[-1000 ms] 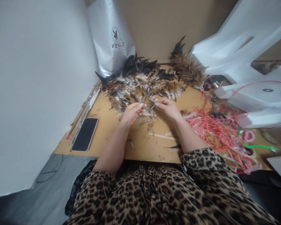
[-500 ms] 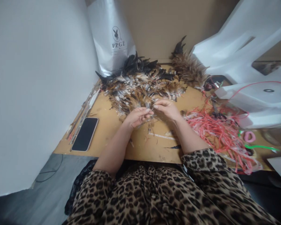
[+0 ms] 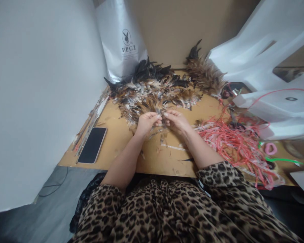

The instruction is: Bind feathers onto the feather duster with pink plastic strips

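My left hand [image 3: 148, 122] and my right hand [image 3: 175, 120] meet over the table, thumbs and fingers pinched together, fingertips nearly touching. Between them they grip a small feather [image 3: 159, 109], whose greyish-brown wisps stick up beyond the fingertips; the pinched end is hidden. Just behind lies a broad pile of brown, white and black feathers [image 3: 144, 89]. A few loose bits of feather are scattered on the tabletop under my wrists.
A phone [image 3: 92, 145] lies at the left. On the right is a heap of red and clear plastic strips [image 3: 230, 141], near a pink ring [image 3: 270, 148]. A feather bundle [image 3: 205, 74] rests at the back. A silver bag [image 3: 126, 50] and white foam pieces [image 3: 281, 101] flank the table [image 3: 154, 165].
My right hand has come down and slightly left, its fingers curling closer to my left hand. My left hand has risen a little. The piles around look the same.
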### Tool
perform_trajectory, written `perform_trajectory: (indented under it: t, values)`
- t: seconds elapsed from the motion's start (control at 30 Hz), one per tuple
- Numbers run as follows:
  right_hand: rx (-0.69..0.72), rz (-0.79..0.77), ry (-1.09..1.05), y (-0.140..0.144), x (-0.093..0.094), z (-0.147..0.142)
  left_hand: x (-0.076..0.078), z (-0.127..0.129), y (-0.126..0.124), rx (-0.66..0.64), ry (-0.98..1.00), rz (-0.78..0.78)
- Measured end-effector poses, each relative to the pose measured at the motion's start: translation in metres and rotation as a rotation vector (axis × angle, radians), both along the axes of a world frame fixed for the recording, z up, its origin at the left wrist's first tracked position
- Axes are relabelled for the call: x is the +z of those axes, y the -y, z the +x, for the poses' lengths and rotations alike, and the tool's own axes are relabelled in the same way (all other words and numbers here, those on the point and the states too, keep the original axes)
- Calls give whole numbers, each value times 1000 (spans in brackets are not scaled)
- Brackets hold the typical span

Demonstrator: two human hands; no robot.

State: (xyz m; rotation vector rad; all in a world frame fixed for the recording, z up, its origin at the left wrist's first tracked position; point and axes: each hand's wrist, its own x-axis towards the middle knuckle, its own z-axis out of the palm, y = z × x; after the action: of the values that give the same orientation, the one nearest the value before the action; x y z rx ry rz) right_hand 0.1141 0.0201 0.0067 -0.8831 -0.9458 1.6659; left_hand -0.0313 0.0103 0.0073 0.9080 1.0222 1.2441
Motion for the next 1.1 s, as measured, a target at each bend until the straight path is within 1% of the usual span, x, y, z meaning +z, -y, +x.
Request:
perform_trajectory:
  t: [0.07, 0.17, 0.23, 0.3, 0.37, 0.47, 0.63, 0.8, 0.93, 1.0, 1.1]
  values:
    - [14, -13, 19, 1, -1, -1, 0, 1, 0, 14, -53, 39]
    - [-17, -4, 22, 0, -4, -2, -1, 1, 1, -19, -67, 55]
    - [-40, -11, 14, -1, -4, -1, -3, 0, 1, -61, -22, 21]
    - [-48, -17, 15, -1, -5, 0, -4, -3, 1, -126, 36, -44]
    - [-48, -5, 50, -1, -4, 1, -5, -6, 0, -190, 70, -108]
    - [-42, 25, 129, 0, -5, 1, -5, -8, 0, -238, 78, -150]
    - [-50, 76, 172, -1, -7, 2, -3, -7, 1, -246, 32, -145]
    - [-1, 87, 169, -1, -8, 4, -7, -7, 0, -258, -54, -62]
    - [10, 89, 156, -1, -8, 4, -10, -6, 1, -242, -116, -9]
    - [11, 89, 138, -1, -8, 4, -10, -6, 1, -239, -125, 2]
    - [1, 81, 116, -3, -10, 6, -4, -8, 2, -217, -124, 15]
